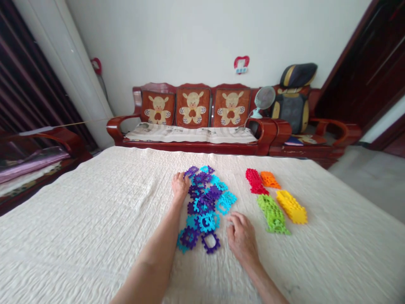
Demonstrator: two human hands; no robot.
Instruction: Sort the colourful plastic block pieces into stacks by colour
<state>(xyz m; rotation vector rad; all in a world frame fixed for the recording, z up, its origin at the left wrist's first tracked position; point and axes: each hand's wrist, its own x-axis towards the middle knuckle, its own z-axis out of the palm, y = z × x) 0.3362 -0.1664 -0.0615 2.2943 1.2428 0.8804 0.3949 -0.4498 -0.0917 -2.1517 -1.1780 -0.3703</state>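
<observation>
A mixed pile of purple and light-blue square interlocking plastic tiles (205,204) with notched edges lies on the cream quilted cover. At the pile's far left edge, my left hand (181,185) has its curled fingers on a purple tile (191,171); its fingertips are partly hidden. My right hand (243,237) rests on the cover just right of the pile, fingers loosely bent and slightly apart, with nothing visible in them. Nearest to me, a purple frame-shaped tile (217,244) with a large opening lies at the pile's edge.
To the right lie sorted groups of red tiles (255,181), orange tiles (270,180), green tiles (272,214) and yellow tiles (292,207). Beyond the covered table (104,202) stands a wooden sofa (186,146) with bear cushions. A small fan (264,99) is at its right end.
</observation>
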